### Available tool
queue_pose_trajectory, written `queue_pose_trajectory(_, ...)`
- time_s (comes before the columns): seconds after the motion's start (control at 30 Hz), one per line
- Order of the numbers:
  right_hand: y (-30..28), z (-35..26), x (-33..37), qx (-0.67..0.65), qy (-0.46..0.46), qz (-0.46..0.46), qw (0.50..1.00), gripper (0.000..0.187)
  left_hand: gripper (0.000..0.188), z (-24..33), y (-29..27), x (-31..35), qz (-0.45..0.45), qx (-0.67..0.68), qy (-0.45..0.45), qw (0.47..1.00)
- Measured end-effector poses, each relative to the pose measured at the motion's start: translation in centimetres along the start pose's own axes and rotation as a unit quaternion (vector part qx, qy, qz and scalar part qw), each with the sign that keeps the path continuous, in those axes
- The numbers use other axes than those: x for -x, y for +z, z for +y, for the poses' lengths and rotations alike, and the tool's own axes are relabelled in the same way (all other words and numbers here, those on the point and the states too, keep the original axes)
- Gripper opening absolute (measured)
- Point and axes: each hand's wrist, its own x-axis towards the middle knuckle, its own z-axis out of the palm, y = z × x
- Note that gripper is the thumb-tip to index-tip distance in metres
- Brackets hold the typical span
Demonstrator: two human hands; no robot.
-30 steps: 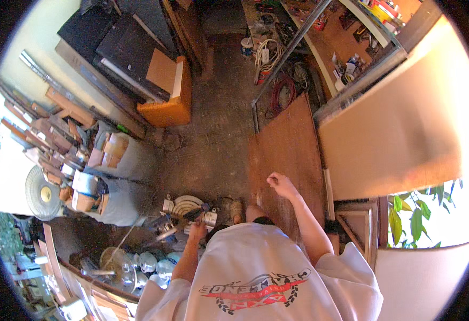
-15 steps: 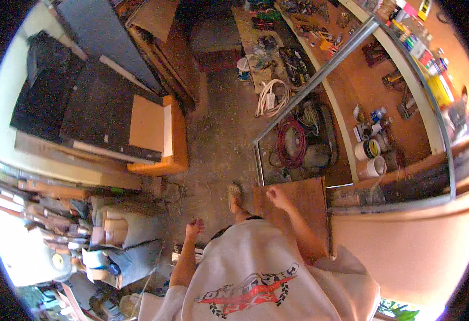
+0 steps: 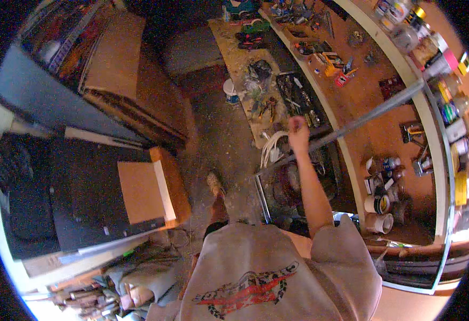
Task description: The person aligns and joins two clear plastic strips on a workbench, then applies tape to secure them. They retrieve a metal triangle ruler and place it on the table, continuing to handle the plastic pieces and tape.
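My right hand (image 3: 298, 135) is stretched forward over the right-hand side of the floor area, its fingers looking curled with nothing visible in them. Just left of it, partly behind it, lies a coiled white cable (image 3: 269, 151). Close to its wrist runs a grey metal bar (image 3: 352, 125); I cannot tell whether the arm touches it. Beyond the fingertips, hand tools (image 3: 266, 109) and a dark tray of small parts (image 3: 297, 91) lie on a long worn board. Only a sliver of my left hand (image 3: 195, 260) shows beside my shirt, its fingers hidden.
A wooden shelf unit (image 3: 346, 101) with jars, tubs and tools stands on the right. A white bucket (image 3: 230, 91) sits on the floor ahead. Stacked dark panels and an orange-brown wooden cabinet (image 3: 173, 187) line the left. My foot (image 3: 214, 183) is on the floor between.
My right hand has swung forward from near my waist to beside the cable coil. My left hand has dropped back mostly out of sight. The view has shifted forward and turned.
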Motion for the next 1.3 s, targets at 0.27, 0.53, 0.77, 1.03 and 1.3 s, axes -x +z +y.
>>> queue_pose_trajectory(0.27,0.3,8.1,-26.5,0.176,0.040,0.139,0.974,0.033,0.026,25.5,-10.0,-17.9,-0.254,0.392,0.145,0.872)
queue_pose_trajectory(0.53,-3.4,26.1,-47.2,0.497,-0.017,0.107,0.861,0.025,0.036,47.9,-16.4,-28.1,-0.033,0.074,0.086,0.993)
queue_pose_trajectory(0.77,-3.8,32.1,-60.4,0.497,-0.009,0.078,0.864,0.031,0.052,57.2,-10.9,-26.0,-0.392,0.381,-0.107,0.831)
queue_pose_trajectory(1.03,-2.0,33.9,-68.3,0.505,-0.008,0.043,0.862,0.041,0.047,60.4,-5.9,-28.9,-0.413,0.502,-0.154,0.744)
queue_pose_trajectory(1.3,-1.1,33.6,-68.9,0.503,0.003,0.016,0.864,0.051,0.045,64.1,-4.8,-32.3,-0.313,0.302,-0.120,0.892)
